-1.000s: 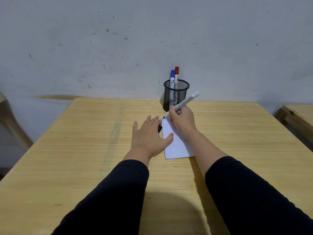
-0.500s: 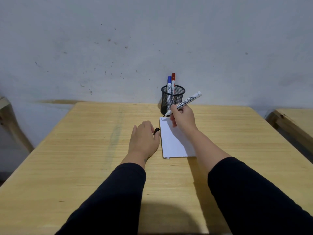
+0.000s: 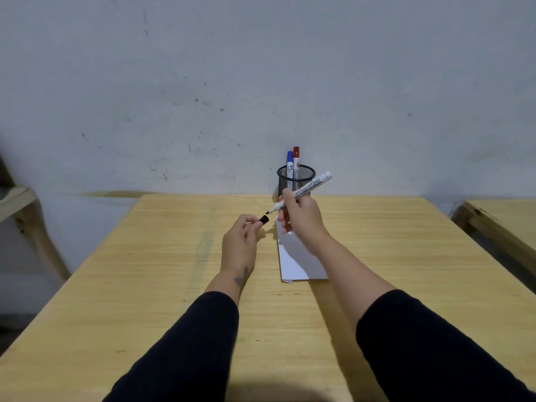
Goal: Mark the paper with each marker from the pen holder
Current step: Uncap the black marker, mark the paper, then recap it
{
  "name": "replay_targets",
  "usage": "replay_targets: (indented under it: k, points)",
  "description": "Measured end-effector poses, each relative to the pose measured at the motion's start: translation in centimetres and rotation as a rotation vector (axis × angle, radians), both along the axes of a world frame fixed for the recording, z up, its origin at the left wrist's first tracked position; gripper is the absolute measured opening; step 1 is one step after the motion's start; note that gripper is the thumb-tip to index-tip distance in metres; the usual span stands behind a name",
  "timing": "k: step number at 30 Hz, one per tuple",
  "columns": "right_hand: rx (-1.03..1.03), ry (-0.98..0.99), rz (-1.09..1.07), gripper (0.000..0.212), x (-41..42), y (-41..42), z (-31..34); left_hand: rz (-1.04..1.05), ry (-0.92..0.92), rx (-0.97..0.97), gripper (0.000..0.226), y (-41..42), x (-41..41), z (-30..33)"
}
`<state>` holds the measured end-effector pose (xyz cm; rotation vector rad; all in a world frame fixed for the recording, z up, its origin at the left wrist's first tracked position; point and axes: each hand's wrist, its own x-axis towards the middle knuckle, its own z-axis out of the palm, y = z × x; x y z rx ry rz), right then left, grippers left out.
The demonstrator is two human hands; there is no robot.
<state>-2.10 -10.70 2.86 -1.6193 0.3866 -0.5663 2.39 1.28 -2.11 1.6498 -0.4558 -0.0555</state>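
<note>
My right hand point(image 3: 300, 216) grips an uncapped white marker point(image 3: 307, 189), raised above the table, its black tip pointing left toward the cap. My left hand point(image 3: 240, 239) pinches the black cap point(image 3: 263, 219) between thumb and fingers, a short gap from the tip. A white sheet of paper point(image 3: 298, 262) lies on the wooden table point(image 3: 145, 271) under my right wrist, partly hidden by it. Behind stands a black mesh pen holder point(image 3: 301, 177) with a blue marker point(image 3: 289, 162) and a red marker point(image 3: 296, 159) upright in it.
A stained grey wall rises just behind the table's far edge. Another wooden table point(image 3: 504, 221) stands at the right, and a wooden frame point(image 3: 20, 204) at the left. My black sleeves cover the near part of the table.
My right hand lifted the marker off the paper and swung its tip left. My left hand left the paper's edge and rose with the black cap toward the tip.
</note>
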Motion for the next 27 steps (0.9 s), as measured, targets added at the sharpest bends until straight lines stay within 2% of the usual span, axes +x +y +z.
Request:
replay_targets:
  k: [6, 19, 27]
  points:
    - [-0.086, 0.049, -0.006, 0.027, 0.2, 0.5, -0.3, -0.021, 0.025, -0.023, 0.01, 0.0, 0.5, -0.5]
    - [-0.294, 0.192, 0.066, 0.026, 1.9, -0.1, -0.9, -0.066, -0.016, -0.058, 0.023, -0.2, 0.5, -1.0]
    - [-0.223, 0.208, 0.005, 0.03, 2.6, 0.5, -1.8, 0.016, -0.073, 0.014, 0.014, -0.3, 0.7, -1.5]
